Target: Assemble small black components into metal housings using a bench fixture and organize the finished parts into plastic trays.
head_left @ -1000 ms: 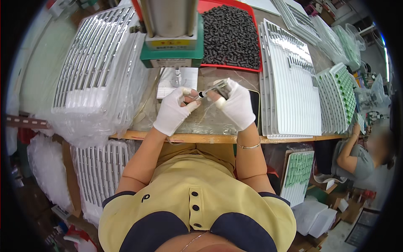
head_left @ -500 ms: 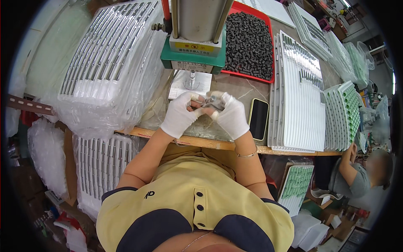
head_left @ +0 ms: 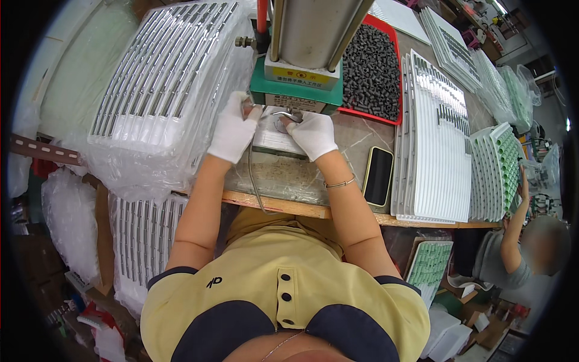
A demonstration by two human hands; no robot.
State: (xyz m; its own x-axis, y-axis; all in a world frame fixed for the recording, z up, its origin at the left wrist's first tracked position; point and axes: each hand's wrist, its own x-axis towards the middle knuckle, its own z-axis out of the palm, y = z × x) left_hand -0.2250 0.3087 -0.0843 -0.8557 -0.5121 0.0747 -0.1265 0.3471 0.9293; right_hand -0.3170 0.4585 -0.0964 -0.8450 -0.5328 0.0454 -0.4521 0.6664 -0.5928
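Observation:
A bench press with a green head stands in front of me, above a metal base plate. My right hand, in a white glove with bare fingertips, holds a small shiny metal piece under the press head. What the piece is exactly, I cannot make out. My left hand, gloved the same way, is at the left side of the plate with its fingers curled. Anything inside those fingers is hidden.
Behind the press on the right is a red tray of small black tubular parts. A phone lies right of my right hand. White ribbed trays stand further right, plastic-wrapped trays at left. A co-worker is at far right.
Both hands have moved forward from the near side of the plate to the press head and parted. The metal piece is now under the head in my right hand. The view has shifted slightly.

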